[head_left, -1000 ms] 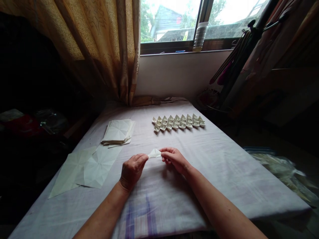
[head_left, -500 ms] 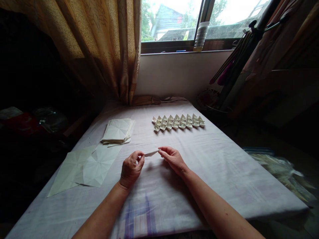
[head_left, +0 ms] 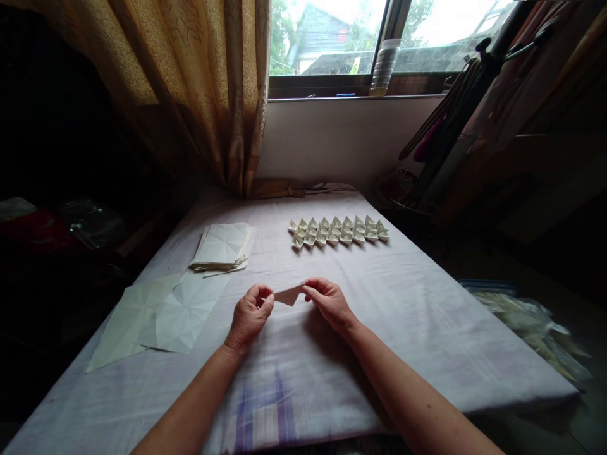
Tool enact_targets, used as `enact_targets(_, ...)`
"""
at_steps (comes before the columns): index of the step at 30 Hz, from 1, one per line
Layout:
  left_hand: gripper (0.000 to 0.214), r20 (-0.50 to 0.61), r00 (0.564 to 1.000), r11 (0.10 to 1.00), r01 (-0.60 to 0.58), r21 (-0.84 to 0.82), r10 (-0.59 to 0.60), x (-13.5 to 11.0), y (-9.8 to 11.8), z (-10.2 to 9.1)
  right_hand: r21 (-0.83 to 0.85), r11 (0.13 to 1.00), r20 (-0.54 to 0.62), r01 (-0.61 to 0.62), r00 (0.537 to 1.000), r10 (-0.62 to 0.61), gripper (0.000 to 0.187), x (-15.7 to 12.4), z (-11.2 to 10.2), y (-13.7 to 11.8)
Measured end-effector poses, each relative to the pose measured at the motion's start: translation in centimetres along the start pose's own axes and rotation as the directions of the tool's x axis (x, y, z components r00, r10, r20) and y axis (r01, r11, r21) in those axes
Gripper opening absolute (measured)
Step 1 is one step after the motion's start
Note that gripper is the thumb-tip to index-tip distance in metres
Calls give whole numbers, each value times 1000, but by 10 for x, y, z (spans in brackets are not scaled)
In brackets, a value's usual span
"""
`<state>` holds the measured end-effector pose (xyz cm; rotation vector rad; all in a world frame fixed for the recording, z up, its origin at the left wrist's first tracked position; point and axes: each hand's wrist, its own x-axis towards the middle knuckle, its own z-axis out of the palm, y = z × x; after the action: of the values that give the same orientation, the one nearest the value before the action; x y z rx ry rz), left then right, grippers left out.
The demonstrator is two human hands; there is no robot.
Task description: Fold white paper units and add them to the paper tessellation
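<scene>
Between my two hands, just above the table, is a small folded piece of paper (head_left: 290, 294) with a triangular flap pointing down. My left hand (head_left: 250, 312) pinches its left end between thumb and fingers. At the other end, my right hand (head_left: 329, 303) grips the right corner the same way. Two rows of small folded paper boats (head_left: 334, 234) stand beyond my hands on the right. To the left lies a stack of creased paper sheets (head_left: 222, 245), and nearer me are loose creased sheets (head_left: 183, 314), partly overlapping.
A pale cloth (head_left: 403, 379) with purple stripes covers the table. A golden curtain (head_left: 203, 82) hangs at the back left beside a window. On the sill stands a plastic jar (head_left: 384, 68). Plastic bags (head_left: 531, 325) lie low beyond the table's right edge.
The folded paper has tilted between my fingers, so its triangular face now shows instead of a thin edge. Both hands keep their hold at nearly the same place.
</scene>
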<state>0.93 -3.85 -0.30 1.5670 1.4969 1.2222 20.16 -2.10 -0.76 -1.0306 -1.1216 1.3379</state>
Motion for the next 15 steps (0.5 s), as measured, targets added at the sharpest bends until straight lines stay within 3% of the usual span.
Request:
enact_targets(7, 28, 165, 982, 983, 117, -143, -93, 2, 7, -5, 50, 995, 128, -87, 989, 81, 38, -7, 1, -8)
enact_targets(15, 32, 243, 966, 970, 144, -195, -94, 1, 8, -3, 105, 993, 36, -52, 998, 49, 42, -3, 5, -6)
